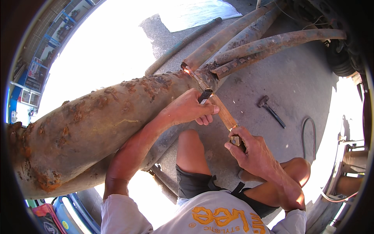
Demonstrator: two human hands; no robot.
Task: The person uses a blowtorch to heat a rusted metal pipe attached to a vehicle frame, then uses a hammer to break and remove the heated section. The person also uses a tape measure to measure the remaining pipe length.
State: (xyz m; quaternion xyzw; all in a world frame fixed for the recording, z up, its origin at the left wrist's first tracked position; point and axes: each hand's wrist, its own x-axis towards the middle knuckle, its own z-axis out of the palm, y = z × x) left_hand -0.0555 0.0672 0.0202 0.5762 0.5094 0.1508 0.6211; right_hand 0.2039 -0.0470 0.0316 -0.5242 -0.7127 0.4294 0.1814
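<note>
A gas torch with a metal nozzle tube, a copper-brown body and brass fittings slants from my right hand up to a rusty steel pipe joint. My right hand is closed around its rear end, by the brass fittings. My left hand rests against the big pipe, fingers curled at the torch's front part beside a short black cylindrical piece. An orange glow with sparks shows at the torch tip, where a thinner pipe meets the large rusted pipe. My left fingers are partly hidden.
A hammer with a dark handle lies on the concrete floor to the right, near a curved hose. More rusty tubes reach to the far right. A loose tube and a white sheet lie beyond. My bent knees flank the torch.
</note>
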